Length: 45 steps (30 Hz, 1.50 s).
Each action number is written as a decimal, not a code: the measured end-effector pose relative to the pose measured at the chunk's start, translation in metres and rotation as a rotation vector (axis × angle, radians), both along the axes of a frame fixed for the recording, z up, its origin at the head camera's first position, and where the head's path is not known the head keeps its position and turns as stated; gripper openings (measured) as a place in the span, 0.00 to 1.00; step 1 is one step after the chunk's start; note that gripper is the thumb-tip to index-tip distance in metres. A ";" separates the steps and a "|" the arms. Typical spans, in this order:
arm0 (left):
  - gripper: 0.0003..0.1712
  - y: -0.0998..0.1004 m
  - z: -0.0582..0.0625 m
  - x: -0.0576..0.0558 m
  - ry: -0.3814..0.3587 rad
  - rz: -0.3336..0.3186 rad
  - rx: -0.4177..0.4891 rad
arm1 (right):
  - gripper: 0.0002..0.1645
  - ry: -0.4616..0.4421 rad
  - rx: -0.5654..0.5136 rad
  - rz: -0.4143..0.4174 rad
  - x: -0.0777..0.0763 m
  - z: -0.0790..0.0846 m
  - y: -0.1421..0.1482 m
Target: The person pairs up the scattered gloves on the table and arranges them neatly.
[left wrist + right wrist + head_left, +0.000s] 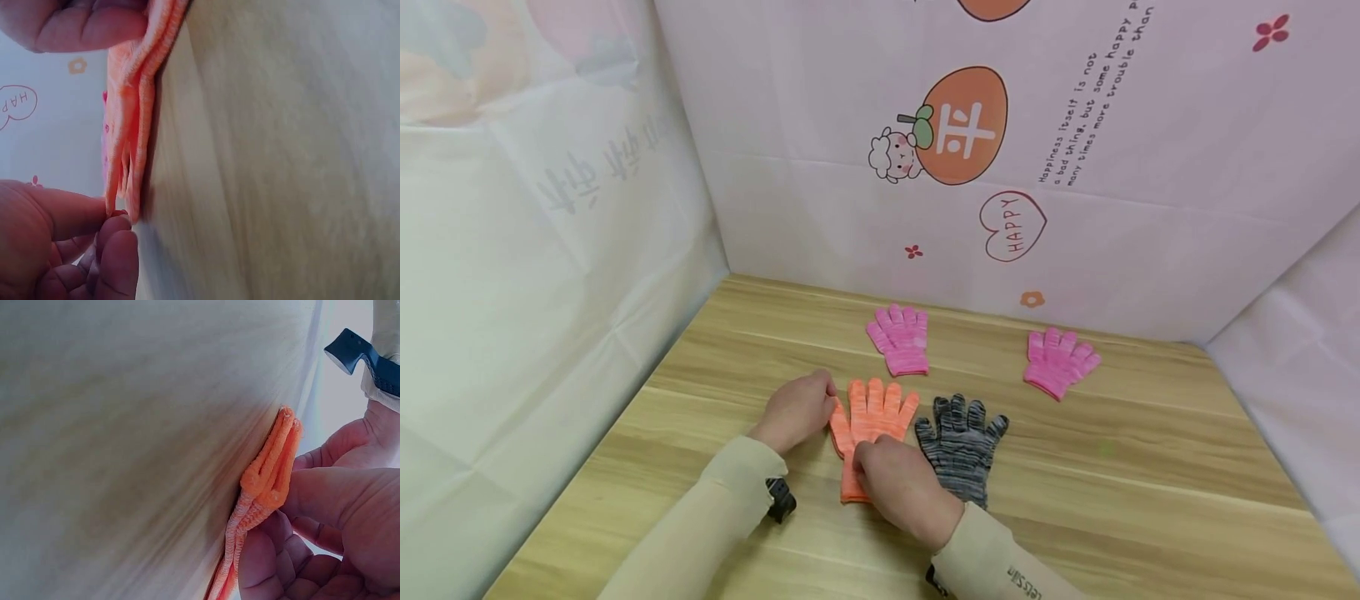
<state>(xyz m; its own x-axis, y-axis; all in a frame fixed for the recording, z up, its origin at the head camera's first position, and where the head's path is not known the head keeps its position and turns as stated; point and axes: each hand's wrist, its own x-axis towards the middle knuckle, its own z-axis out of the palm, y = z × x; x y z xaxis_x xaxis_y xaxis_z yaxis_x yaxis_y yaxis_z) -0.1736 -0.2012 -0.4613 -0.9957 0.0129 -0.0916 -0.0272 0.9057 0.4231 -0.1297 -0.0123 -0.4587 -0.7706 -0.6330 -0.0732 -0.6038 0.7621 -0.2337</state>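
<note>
An orange glove [874, 417] lies flat with its fingers pointing to the back wall. Two knitted layers show along its edge [144, 106] in the left wrist view, and at its cuff [269, 469] in the right wrist view. My left hand [797, 408] pinches the tip of the glove's thumb between thumb and fingers. Over the palm and cuff, my right hand [906, 487] has its fingers curled and its thumb at the cuff, gripping the upper layer. Just right of it lies a dark grey striped glove [962, 446], its cuff partly hidden by my right wrist.
Two pink gloves lie farther back, one pink glove [902, 342] behind the orange one and another pink glove [1058, 364] to the right. The wooden tabletop [1120, 467] meets a printed cloth wall [820, 217] at the back, with cloth sides left and right.
</note>
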 end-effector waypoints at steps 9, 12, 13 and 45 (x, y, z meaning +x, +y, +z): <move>0.06 0.002 -0.004 -0.002 -0.001 -0.020 -0.030 | 0.08 -0.005 0.026 -0.006 0.000 -0.002 -0.002; 0.05 0.003 -0.006 -0.001 0.022 -0.035 -0.049 | 0.08 0.001 0.026 -0.009 0.000 -0.002 -0.002; 0.05 0.003 -0.007 -0.001 0.030 -0.039 -0.055 | 0.08 0.004 0.024 -0.009 0.000 -0.002 -0.001; 0.11 0.007 0.010 0.022 0.028 -0.236 -0.254 | 0.08 0.002 0.003 -0.001 0.003 0.001 0.002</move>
